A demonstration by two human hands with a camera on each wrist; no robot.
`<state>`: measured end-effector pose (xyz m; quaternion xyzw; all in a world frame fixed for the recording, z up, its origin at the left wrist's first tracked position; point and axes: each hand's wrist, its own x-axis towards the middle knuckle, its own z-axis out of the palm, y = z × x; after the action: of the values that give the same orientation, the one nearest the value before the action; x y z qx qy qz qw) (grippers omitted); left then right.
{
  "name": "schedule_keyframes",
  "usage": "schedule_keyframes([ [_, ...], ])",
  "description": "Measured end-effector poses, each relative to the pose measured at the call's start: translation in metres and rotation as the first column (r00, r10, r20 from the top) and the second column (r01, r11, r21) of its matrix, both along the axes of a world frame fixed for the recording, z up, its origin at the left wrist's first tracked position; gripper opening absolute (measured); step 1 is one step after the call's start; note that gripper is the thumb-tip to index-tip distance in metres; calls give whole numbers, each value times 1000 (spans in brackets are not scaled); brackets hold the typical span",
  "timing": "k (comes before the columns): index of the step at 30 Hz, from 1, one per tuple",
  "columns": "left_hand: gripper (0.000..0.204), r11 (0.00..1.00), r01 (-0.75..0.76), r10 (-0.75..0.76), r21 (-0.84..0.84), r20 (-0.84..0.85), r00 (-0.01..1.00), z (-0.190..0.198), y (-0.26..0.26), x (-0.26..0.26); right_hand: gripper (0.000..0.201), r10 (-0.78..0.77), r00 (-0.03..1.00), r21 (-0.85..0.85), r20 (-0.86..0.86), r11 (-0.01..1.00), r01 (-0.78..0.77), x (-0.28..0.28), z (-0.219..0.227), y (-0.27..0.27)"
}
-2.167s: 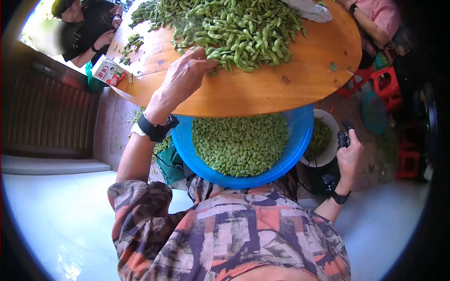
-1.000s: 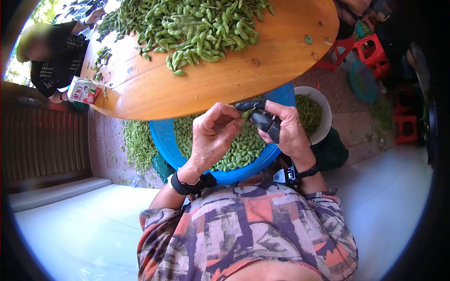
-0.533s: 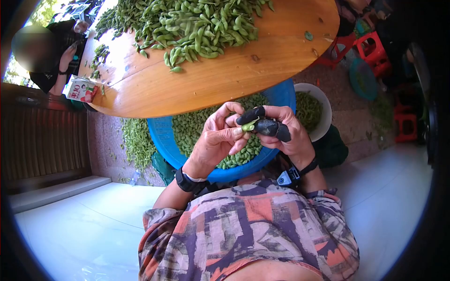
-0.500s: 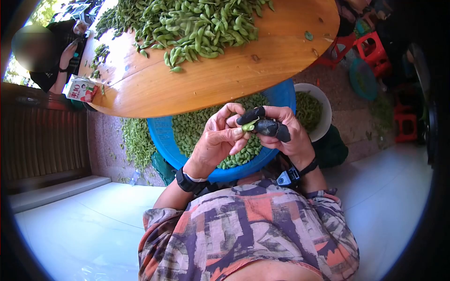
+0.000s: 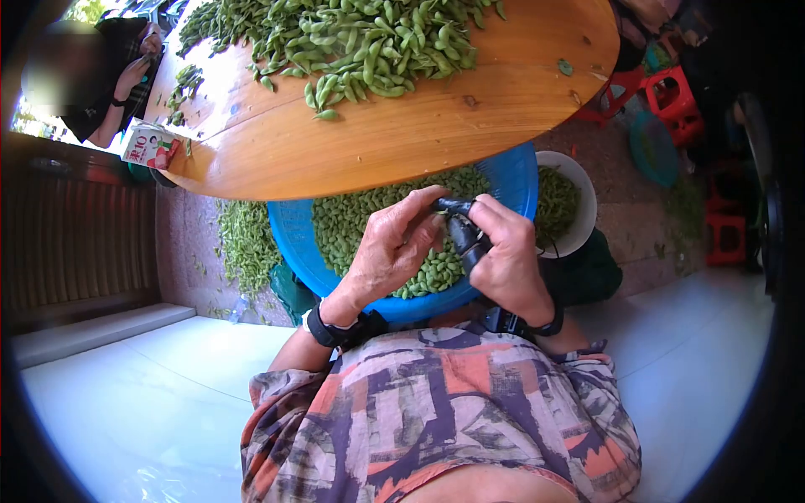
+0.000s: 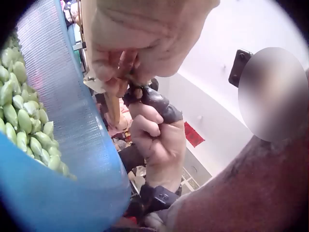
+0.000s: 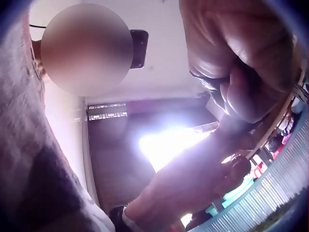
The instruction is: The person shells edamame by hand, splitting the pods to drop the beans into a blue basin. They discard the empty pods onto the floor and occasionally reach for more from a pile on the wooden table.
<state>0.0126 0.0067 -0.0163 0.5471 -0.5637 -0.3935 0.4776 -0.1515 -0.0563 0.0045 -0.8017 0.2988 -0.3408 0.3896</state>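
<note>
In the head view my left hand and right hand meet over a blue plastic basket holding shelled green soybeans. Black covers sheathe the right thumb and index finger. Pinched between the fingertips of both hands is a soybean pod, mostly hidden, with only a bit of green showing. The left wrist view has the left fingers above the right hand, tips together, beside the basket's wall. Seen from the right wrist, the left hand is darkened against bright light.
A wooden table overhangs the basket and bears a heap of soybean pods and a carton. Right of the basket stands a white bucket; hulls lie on the floor at left. Another person is across the table.
The left hand came from the pod heap to the right hand above the basket. Since half a second ago both hands have turned, and the pod between them is less visible.
</note>
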Motion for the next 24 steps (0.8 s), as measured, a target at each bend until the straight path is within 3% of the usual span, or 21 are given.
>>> schedule_keyframes([
  [2, 31, 993, 21, -3, 114, -160, 987, 2, 2, -2, 32, -61, 998, -197, -33, 979, 53, 4, -9, 10],
  [5, 40, 994, -106, 106, 10, -50, 993, -9, 3, -12, 33, -56, 997, -264, -53, 964, 40, 9, -11, 15],
  [6, 45, 988, -114, 129, 104, -153, 980, -6, 2, -13, 33, -45, 998, -293, -43, 956, 30, 10, -14, 14],
  [7, 45, 988, -116, 131, 103, -153, 979, -5, 1, -11, 33, -42, 998, -294, -43, 956, 28, 11, -16, 13],
  [9, 45, 964, 49, 102, 262, -532, 840, -3, -2, -4, 34, -60, 998, -274, -15, 960, 53, 13, -17, 10],
  [10, 44, 980, 68, 82, 185, -695, 715, -14, -2, -5, 34, -60, 998, -274, -16, 960, 53, 12, -14, 7],
  [11, 44, 980, 69, 81, 185, -695, 715, -15, -1, -5, 32, -68, 997, -205, -31, 977, 60, 8, -8, 3],
  [12, 42, 980, 73, 69, 186, -660, 748, -14, -1, -6, 29, -74, 996, -135, -46, 989, 68, 3, -4, -2],
  [14, 35, 983, 42, 60, 181, -521, 851, -9, 4, -4, 12, -172, 983, -164, -66, 974, 159, -18, -1, -17],
  [15, 35, 983, 32, 65, 178, -515, 855, -1, 5, 5, 14, -236, 971, -213, -30, 951, 225, -30, -2, -24],
  [16, 31, 979, 127, -95, 157, -196, 976, 11, 6, 19, 14, -368, 927, -256, -69, 905, 340, -41, 1, -27],
  [17, 28, 960, 221, -247, 173, 148, 958, 22, 7, 31, 11, -428, 901, -309, -78, 869, 386, -53, 10, -34],
  [18, 25, 986, 158, -167, 59, 202, 965, 32, 6, 37, 19, -523, 839, -395, -148, 809, 435, -70, 7, -44],
  [20, 30, 995, 10, 29, -104, 367, 930, 41, 0, 64, 29, -591, 753, -350, -291, 798, 491, -93, 6, -55],
  [21, 29, 981, -46, 141, -187, 534, 834, 41, -11, 83, 33, -604, 714, -352, -354, 794, 496, -102, 3, -58],
  [22, 25, 953, -102, 255, -285, 575, 777, 50, -22, 92, 33, -601, 719, -355, -348, 795, 493, -101, 6, -56],
  [24, 22, 944, -147, 313, -296, 656, 687, 53, -43, 114, 39, -606, 690, -230, -396, 793, 564, -99, 15, -53],
])
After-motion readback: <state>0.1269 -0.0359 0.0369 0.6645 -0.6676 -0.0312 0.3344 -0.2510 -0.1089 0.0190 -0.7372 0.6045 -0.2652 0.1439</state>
